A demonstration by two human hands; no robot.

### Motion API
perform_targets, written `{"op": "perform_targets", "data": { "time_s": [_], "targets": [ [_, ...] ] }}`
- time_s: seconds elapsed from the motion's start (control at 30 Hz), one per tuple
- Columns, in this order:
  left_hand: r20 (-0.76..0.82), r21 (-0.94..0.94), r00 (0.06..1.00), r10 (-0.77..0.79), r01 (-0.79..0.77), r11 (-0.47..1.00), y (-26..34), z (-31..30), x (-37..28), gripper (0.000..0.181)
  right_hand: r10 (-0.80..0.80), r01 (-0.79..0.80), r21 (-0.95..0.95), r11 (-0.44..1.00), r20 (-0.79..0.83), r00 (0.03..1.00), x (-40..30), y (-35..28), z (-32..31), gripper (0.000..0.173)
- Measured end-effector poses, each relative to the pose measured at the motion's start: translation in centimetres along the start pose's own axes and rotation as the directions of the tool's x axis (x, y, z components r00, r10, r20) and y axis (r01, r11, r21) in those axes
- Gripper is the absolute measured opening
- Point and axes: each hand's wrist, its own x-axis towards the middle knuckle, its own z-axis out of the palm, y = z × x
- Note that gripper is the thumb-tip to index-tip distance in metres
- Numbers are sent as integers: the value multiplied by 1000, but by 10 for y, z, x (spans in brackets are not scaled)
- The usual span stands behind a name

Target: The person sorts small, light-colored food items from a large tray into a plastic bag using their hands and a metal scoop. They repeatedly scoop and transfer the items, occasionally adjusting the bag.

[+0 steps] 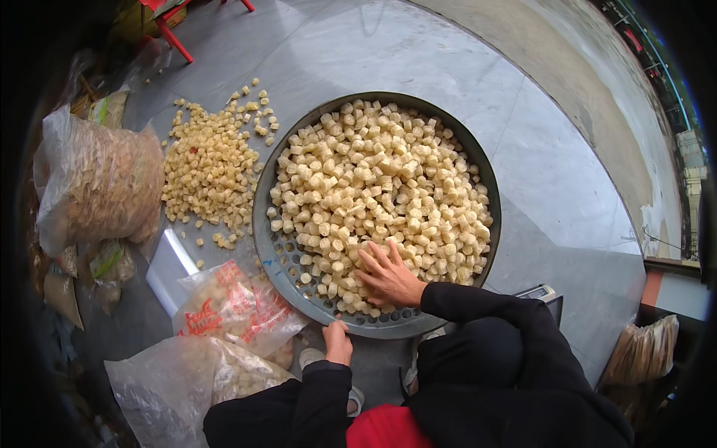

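Observation:
A large round metal sieve (264, 246) with holes in its bottom lies before me, heaped with pale yellow, short cylindrical pieces (381, 185). My right hand (390, 278) rests with spread fingers on the near part of the heap; whether a piece is under its palm is hidden. At the sieve's near rim, my left hand (338, 341) is closed around the edge. Bare perforated bottom shows at the near left, along the rim. Left of the sieve, a pile of smaller, darker yellow pieces (210, 168) lies on the floor, with some scattered at its edge.
Plastic bags with red print (235, 308) lie at the near left, by a white flat object (172, 269). A large filled clear bag (101, 179) stands farther left. Red stool legs (176, 42) show at the top left. A digital scale (538, 294) is partly behind my right arm.

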Motion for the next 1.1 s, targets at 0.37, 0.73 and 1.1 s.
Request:
{"op": "perform_targets", "data": {
  "time_s": [0.37,0.73,1.1],
  "targets": [
    [67,0,997,-41,41,999,1,3,-1,67,-327,332,-110,937,56,943,3,55,6,79],
    [79,20,991,-106,105,994,10,4,-6,50,75,-67,-164,984,45,996,95,141,-84,80],
    [55,58,991,-120,116,992,-1,-4,8,45,-274,281,33,959,-130,953,107,65,-17,15]
  ]
}}
